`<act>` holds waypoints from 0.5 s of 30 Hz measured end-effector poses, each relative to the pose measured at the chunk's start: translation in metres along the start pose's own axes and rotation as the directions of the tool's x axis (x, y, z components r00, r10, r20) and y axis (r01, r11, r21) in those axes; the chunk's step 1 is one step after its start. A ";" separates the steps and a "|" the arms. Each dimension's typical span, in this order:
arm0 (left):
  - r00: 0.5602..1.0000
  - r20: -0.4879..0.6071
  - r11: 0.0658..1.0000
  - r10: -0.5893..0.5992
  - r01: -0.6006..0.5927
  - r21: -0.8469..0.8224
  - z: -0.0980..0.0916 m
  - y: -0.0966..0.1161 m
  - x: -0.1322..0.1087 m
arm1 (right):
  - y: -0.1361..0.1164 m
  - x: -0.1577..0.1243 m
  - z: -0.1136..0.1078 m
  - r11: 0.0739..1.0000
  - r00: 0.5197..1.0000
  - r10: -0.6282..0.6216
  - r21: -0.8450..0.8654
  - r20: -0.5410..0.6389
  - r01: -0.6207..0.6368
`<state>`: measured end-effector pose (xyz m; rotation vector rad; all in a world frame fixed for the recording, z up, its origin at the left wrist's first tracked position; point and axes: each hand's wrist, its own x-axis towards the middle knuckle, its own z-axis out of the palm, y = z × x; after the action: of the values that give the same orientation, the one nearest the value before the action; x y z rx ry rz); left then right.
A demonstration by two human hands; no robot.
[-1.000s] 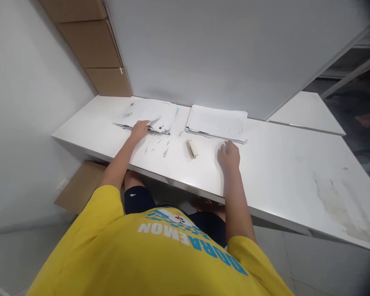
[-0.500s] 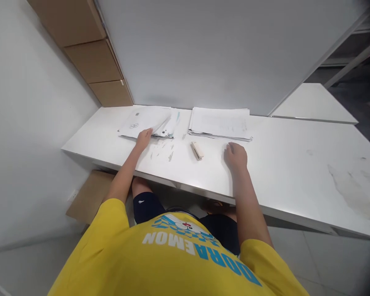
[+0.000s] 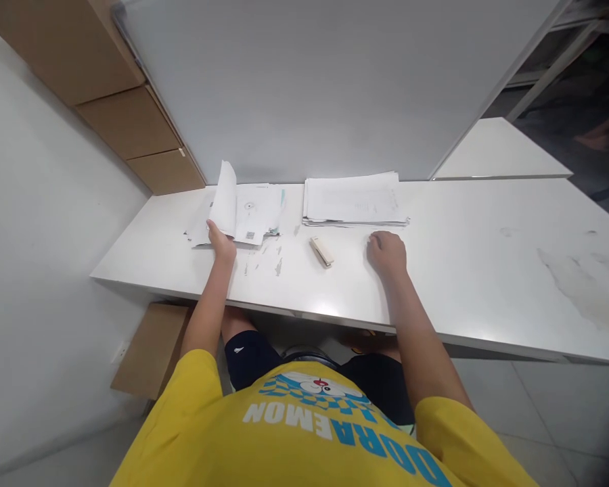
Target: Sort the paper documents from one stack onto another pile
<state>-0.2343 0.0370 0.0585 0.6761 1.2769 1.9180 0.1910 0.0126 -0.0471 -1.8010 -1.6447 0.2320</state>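
Observation:
My left hand (image 3: 222,242) is closed on the lower edge of a sheet of paper (image 3: 225,197), which stands curled up and folded over to the left. Under and beside it lies a loose pile of printed papers (image 3: 258,213) with small drawings and a dark square code. My right hand (image 3: 387,251) rests on the table with its fingers curled in, and nothing shows in it. Between the hands a cream stapler (image 3: 321,251) lies at a slant. Just beyond my right hand sits a second, neater paper stack (image 3: 352,199).
The white table (image 3: 477,264) runs along a grey-white panel (image 3: 294,88) at the back. Brown cabinet doors (image 3: 132,128) stand at the back left. Scuff marks show near the papers and at the far right. A brown box-like piece (image 3: 149,348) is below the left side.
My left hand has moved left, turning the sheet up and over and baring the page beneath. My right hand stays by the second stack. The camera view has shifted slightly.

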 end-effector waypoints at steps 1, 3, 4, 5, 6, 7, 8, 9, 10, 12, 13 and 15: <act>0.998 -0.056 0.999 0.030 -0.028 0.035 0.000 0.004 -0.004 | -0.001 0.000 -0.001 1.000 1.000 -0.015 -0.003 -0.008 0.015; 0.978 -0.165 0.984 0.126 -0.102 0.144 -0.003 0.011 -0.018 | -0.006 -0.004 -0.005 0.998 0.997 -0.058 0.024 -0.049 0.059; 0.962 -0.182 0.964 0.201 -0.162 0.210 -0.006 0.014 -0.029 | -0.013 -0.009 -0.007 0.995 0.994 -0.073 0.058 -0.084 0.078; 0.943 -0.158 0.930 0.293 -0.242 0.278 -0.009 0.018 -0.042 | -0.023 -0.018 -0.009 0.990 0.990 -0.075 0.107 -0.120 0.088; 0.917 -0.080 0.876 0.390 -0.343 0.339 -0.014 0.020 -0.058 | -0.036 -0.031 -0.011 0.981 0.988 -0.062 0.172 -0.141 0.086; 0.879 0.043 0.804 0.475 -0.453 0.385 -0.020 0.022 -0.075 | -0.053 -0.048 -0.013 0.964 0.989 -0.026 0.259 -0.143 0.063; 0.821 0.199 0.716 0.535 -0.566 0.408 -0.026 0.023 -0.094 | -0.072 -0.068 -0.015 0.932 0.996 0.004 0.362 -0.088 0.028; 0.740 0.379 0.625 0.556 -0.673 0.396 -0.032 0.023 -0.114 | -0.092 -0.090 -0.016 0.876 0.999 0.020 0.481 0.025 -0.030; 0.640 0.541 0.540 0.545 -0.762 0.358 -0.038 0.020 -0.134 | -0.112 -0.112 -0.017 0.786 0.985 0.013 0.607 0.173 -0.117; 0.436 0.782 0.431 0.445 -0.870 0.240 -0.050 0.011 -0.170 | -0.147 -0.153 -0.017 0.504 0.889 -0.064 0.783 0.454 -0.364; 0.357 0.848 0.417 0.391 -0.890 0.182 -0.054 0.005 -0.186 | -0.161 -0.169 -0.016 0.354 0.830 -0.104 0.800 0.548 -0.484; 0.273 0.913 0.448 0.303 -0.886 0.116 -0.062 -0.010 -0.215 | -0.176 -0.189 -0.013 0.106 0.731 -0.120 0.740 0.672 -0.664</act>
<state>-0.1488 -0.1656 0.0191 2.5034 1.0038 1.2165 0.0198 -0.1732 0.0073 -0.8664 -0.8285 1.8314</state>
